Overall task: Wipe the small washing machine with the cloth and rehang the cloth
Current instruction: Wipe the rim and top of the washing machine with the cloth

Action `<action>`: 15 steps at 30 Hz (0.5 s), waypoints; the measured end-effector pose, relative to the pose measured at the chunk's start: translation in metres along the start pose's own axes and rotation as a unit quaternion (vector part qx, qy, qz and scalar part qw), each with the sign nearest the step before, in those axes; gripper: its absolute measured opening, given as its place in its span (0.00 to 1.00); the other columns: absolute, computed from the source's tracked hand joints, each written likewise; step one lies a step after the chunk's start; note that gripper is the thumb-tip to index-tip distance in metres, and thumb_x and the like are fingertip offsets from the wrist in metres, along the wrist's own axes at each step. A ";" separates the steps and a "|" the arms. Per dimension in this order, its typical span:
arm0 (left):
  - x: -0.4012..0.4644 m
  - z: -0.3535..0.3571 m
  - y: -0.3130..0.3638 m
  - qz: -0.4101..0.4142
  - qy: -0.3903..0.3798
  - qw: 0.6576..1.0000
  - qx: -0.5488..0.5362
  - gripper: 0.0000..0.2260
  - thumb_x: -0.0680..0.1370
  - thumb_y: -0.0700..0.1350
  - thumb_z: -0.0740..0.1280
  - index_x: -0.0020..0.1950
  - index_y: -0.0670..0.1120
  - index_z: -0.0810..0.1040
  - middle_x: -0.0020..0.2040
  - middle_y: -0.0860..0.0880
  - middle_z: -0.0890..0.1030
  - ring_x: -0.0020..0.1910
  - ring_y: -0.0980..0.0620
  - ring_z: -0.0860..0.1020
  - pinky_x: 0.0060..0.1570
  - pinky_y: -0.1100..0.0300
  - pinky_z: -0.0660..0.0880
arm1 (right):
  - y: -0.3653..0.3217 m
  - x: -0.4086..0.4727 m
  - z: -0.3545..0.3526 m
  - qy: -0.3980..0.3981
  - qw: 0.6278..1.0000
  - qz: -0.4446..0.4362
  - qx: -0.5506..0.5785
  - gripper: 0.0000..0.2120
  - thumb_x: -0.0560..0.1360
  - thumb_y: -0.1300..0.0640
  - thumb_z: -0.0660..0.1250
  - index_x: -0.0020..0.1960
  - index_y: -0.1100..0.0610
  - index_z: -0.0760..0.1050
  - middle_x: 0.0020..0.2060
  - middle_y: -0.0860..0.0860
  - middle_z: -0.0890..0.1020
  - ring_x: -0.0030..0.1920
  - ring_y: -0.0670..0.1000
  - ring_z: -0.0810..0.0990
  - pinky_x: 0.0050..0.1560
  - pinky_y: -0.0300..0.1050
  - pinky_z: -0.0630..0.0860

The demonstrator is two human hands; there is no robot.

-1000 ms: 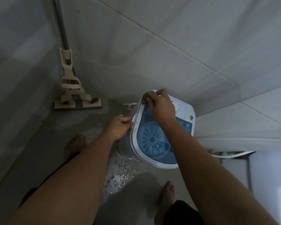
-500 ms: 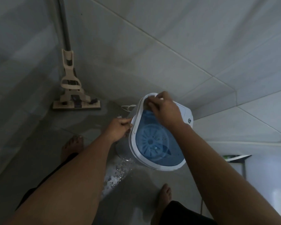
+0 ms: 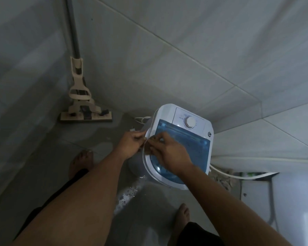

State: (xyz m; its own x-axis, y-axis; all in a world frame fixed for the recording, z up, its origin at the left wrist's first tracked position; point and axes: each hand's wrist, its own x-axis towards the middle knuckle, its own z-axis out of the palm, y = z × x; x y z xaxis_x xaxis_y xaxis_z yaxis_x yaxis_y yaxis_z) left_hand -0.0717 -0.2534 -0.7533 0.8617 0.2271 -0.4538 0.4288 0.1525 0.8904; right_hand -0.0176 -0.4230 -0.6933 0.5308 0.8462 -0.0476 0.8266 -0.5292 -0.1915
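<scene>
left hand (image 3: 132,144): fingers pinched | right hand (image 3: 169,153): fingers curled, palm down | both arms extended

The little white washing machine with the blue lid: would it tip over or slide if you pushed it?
The small white plastic washing machine probably slides easily, since the grey tiled floor around it looks wet. It seems light for its size, being compact and plastic. It could tip, as both the left hand and right hand grip its rim.

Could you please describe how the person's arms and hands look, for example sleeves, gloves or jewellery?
Both forearms are bare, with no sleeves in view. The left hand and right hand wear no gloves. No watch, bracelet or ring is visible, though the dim light hides fine detail.
</scene>
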 end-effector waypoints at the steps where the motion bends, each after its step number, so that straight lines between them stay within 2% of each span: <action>1: -0.001 0.001 0.000 0.002 0.001 1.000 -0.002 0.15 0.79 0.37 0.66 0.65 0.43 0.79 0.55 0.47 0.83 0.53 0.49 0.82 0.44 0.68 0.78 | 0.006 0.011 -0.007 0.016 1.000 0.017 0.007 0.16 0.82 0.47 0.60 0.66 0.46 0.79 0.58 0.52 0.76 0.48 0.53 0.81 0.40 0.47 0.80; 4: -0.001 0.000 0.000 0.002 0.010 1.000 0.008 0.16 0.78 0.39 0.67 0.66 0.46 0.78 0.55 0.50 0.83 0.50 0.51 0.81 0.42 0.69 0.78 | 0.037 0.057 -0.022 0.095 0.989 0.111 -0.004 0.12 0.82 0.50 0.65 0.64 0.47 0.80 0.59 0.53 0.75 0.46 0.55 0.81 0.39 0.46 0.76; 7: 0.000 0.001 0.000 0.005 0.010 1.000 0.016 0.17 0.78 0.39 0.67 0.66 0.48 0.77 0.57 0.50 0.83 0.50 0.51 0.82 0.49 0.60 0.80 | 0.053 0.085 -0.012 0.089 0.979 0.179 -0.025 0.11 0.83 0.50 0.64 0.62 0.48 0.81 0.60 0.55 0.73 0.49 0.58 0.81 0.42 0.46 0.77; 8: 0.001 0.000 -0.001 0.005 0.011 1.000 0.017 0.17 0.78 0.39 0.67 0.66 0.48 0.78 0.57 0.50 0.83 0.50 0.51 0.82 0.51 0.57 0.80 | 0.050 0.085 -0.006 0.082 0.980 0.177 -0.031 0.10 0.82 0.51 0.64 0.60 0.48 0.81 0.59 0.55 0.73 0.50 0.59 0.81 0.42 0.46 0.75; 10: 0.001 0.000 -0.001 -0.003 0.009 1.000 0.009 0.16 0.78 0.38 0.67 0.66 0.48 0.78 0.57 0.49 0.83 0.49 0.52 0.82 0.49 0.59 0.80 | 0.039 0.071 0.006 0.089 0.984 0.150 -0.027 0.10 0.82 0.51 0.64 0.60 0.48 0.80 0.57 0.55 0.74 0.50 0.59 0.80 0.40 0.46 0.73; 12: 0.001 -0.001 0.000 -0.018 -0.001 1.000 -0.008 0.16 0.78 0.38 0.67 0.66 0.47 0.78 0.56 0.47 0.84 0.50 0.51 0.82 0.46 0.61 0.80 | 0.022 0.042 0.014 0.086 0.991 0.105 -0.012 0.12 0.81 0.50 0.64 0.64 0.49 0.79 0.57 0.55 0.75 0.51 0.58 0.81 0.39 0.48 0.78; 15: 0.001 0.000 0.001 -0.024 -0.007 1.000 -0.017 0.16 0.78 0.37 0.67 0.66 0.46 0.77 0.54 0.46 0.83 0.49 0.49 0.80 0.51 0.53 0.80 | -0.002 -0.009 0.022 0.070 0.997 0.043 -0.007 0.15 0.82 0.49 0.64 0.67 0.51 0.78 0.58 0.55 0.77 0.51 0.55 0.82 0.40 0.49 0.83</action>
State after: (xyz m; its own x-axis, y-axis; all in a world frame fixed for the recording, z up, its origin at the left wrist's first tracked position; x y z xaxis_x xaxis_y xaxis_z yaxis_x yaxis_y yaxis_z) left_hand -0.0705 -0.2534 -0.7532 0.8442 0.2057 -0.4950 0.4603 0.1950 0.8661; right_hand -0.0286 -0.4283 -0.7141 0.6198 0.7813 0.0737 0.7790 -0.6012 -0.1782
